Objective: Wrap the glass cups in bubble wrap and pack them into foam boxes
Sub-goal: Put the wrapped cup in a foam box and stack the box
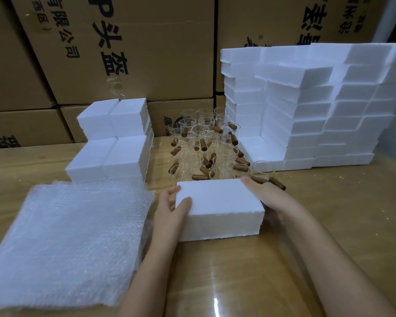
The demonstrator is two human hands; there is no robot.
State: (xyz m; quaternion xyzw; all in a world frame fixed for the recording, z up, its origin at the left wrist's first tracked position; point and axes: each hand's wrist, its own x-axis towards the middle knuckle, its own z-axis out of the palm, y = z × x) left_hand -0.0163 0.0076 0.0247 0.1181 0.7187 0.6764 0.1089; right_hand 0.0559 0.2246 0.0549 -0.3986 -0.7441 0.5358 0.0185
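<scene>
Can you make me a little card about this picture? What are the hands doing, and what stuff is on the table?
Hands: left hand and right hand hold a white foam box by its ends
Beside the box, on the person's left: pile of bubble wrap
Behind the box: many glass cups with brown handles, none wrapped
Back left: stacked foam blocks
Back right: tall foam stack
Surface: wooden table
Background: cardboard cartons
</scene>
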